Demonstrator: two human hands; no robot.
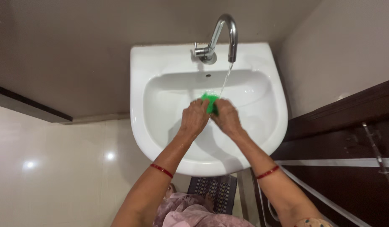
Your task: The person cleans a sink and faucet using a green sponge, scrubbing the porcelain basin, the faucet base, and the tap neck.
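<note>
Centrally, green sponge [210,102] pinched between both hands over basin of white sink [140,84], just under water stream [226,80] from chrome tap [222,35]. Sponge pokes up and away from fingertips; long axis probably runs away from body, mostly hidden. Left hand [194,118] and right hand [226,117] meet at sponge, equally near, both closed on it. Forearms converge from below, each wrist with red bangle [161,170]. Patterned mat [219,191] under sink.
</note>
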